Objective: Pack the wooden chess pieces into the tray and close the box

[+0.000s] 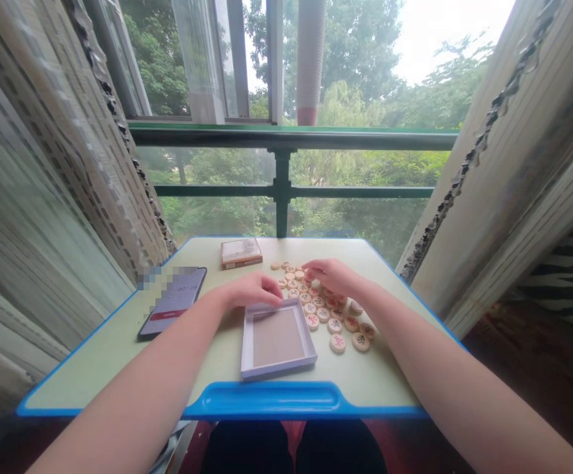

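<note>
Several round wooden pieces with red or dark characters, one of them a red-marked piece (337, 342), lie spread right of an open shallow white box (279, 337). My left hand (256, 289) rests at the box's far edge, its fingers curled over toward the rim; what its fingertips hold, if anything, is hidden. Over the far part of the pieces is my right hand (333, 275), palm down with fingers bent and reaching left. It covers some pieces, and its fingertips are too small to show whether they grip one.
The pale green table (118, 362) has a blue rim and a blue front groove (271, 397). On its left lies a phone (175, 306). A small brown-and-white box (241, 253) sits at the back. Curtains hang on both sides, with a green railing (296, 138) beyond.
</note>
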`<state>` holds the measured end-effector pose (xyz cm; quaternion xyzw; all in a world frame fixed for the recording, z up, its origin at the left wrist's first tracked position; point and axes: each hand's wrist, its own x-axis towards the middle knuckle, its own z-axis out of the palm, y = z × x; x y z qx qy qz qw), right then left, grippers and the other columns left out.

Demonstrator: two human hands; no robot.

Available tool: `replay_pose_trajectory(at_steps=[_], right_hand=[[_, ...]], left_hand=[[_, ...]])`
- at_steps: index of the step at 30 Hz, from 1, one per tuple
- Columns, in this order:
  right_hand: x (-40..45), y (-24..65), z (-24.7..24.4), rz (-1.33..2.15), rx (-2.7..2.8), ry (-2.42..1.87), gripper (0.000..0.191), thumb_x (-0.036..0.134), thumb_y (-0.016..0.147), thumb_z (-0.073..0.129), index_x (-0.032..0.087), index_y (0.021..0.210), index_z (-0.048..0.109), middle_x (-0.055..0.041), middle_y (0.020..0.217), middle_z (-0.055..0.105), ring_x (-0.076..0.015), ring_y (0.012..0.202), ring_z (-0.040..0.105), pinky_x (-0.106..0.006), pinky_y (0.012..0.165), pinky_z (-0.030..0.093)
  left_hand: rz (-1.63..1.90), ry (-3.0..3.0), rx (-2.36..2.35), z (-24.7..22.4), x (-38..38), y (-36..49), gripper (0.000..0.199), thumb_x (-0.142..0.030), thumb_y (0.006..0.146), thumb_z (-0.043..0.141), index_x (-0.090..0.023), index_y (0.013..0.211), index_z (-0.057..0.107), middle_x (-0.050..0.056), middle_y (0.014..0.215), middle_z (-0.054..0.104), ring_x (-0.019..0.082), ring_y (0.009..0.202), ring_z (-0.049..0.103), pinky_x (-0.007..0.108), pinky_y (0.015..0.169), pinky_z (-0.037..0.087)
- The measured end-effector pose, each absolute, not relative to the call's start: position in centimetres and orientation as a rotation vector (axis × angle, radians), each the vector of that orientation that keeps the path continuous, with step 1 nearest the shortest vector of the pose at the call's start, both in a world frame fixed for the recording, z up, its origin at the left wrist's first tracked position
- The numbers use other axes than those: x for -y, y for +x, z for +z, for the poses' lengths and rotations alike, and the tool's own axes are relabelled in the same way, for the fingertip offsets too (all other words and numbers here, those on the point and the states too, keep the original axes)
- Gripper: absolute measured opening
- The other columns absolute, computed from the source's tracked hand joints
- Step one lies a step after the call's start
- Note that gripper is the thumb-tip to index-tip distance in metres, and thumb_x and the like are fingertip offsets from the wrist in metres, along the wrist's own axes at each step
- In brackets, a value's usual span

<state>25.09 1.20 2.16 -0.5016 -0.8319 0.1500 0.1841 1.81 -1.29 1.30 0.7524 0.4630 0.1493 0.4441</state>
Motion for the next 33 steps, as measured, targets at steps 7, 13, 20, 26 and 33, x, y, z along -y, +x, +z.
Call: replay_pose_trajectory(at_steps=[7, 13, 20, 26, 33], right_hand=[[-0.8, 25.1, 2.5, 0.29, 2.396, -1.509, 0.033, 0.012, 0.081, 0.038, 0.023, 0.092, 0.068, -0.0012, 0.079, 0.068, -0.0129, 0.066, 0.06, -0.021, 0.063, 0.045], [-1.7, 25.3, 1.8, 0.25, 2.356, -1.535, 0.031, 0.012, 0.081, 0.041, 0.021, 0.092, 0.068, -0.0039, 0.091, 0.067, -0.0139, 0.072, 0.061, -0.021, 0.066, 0.045], [-2.1, 25.4, 1.3, 0.246, 2.334, -1.456, 0.03, 0.012, 0.081, 0.043, 0.019, 0.096, 0.068, -0.0072, 0.105, 0.061, -0.0149, 0.078, 0.059, -0.024, 0.072, 0.045], [-2.8, 25.1, 0.4, 0.056, 2.382, -1.308, 0.024, 0.021, 0.082, 0.047, 0.019, 0.09, 0.07, -0.0047, 0.103, 0.065, -0.0208, 0.095, 0.052, -0.033, 0.089, 0.036], [-2.8, 24.2, 0.5, 0.112, 2.287, -1.459, 0.022, 0.027, 0.077, 0.054, 0.02, 0.09, 0.07, -0.0046, 0.099, 0.067, -0.0227, 0.093, 0.051, -0.033, 0.086, 0.038]], left_hand=[[0.553, 1.762, -1.221, 0.5, 1.0, 1.8, 0.029, -0.04, 0.057, 0.07, -0.019, 0.078, 0.071, 0.003, 0.081, 0.068, 0.02, 0.082, 0.059, 0.027, 0.072, 0.043], [0.536, 1.777, -1.233, 0.6, 0.9, 1.8, 0.033, -0.042, 0.057, 0.07, -0.019, 0.081, 0.071, 0.003, 0.084, 0.069, 0.02, 0.083, 0.059, 0.028, 0.072, 0.043], [0.51, 1.809, -1.202, 0.6, 1.0, 1.8, 0.031, -0.041, 0.059, 0.069, -0.018, 0.079, 0.072, 0.004, 0.083, 0.069, 0.021, 0.084, 0.059, 0.028, 0.073, 0.042], [0.48, 1.827, -1.184, 0.7, 0.9, 1.7, 0.026, -0.037, 0.059, 0.068, -0.018, 0.076, 0.07, 0.002, 0.081, 0.067, 0.019, 0.081, 0.058, 0.027, 0.073, 0.041], [0.424, 1.882, -1.2, 1.3, 1.3, 2.1, 0.018, -0.029, 0.06, 0.062, -0.017, 0.072, 0.066, 0.0, 0.072, 0.063, 0.016, 0.073, 0.055, 0.024, 0.065, 0.039]])
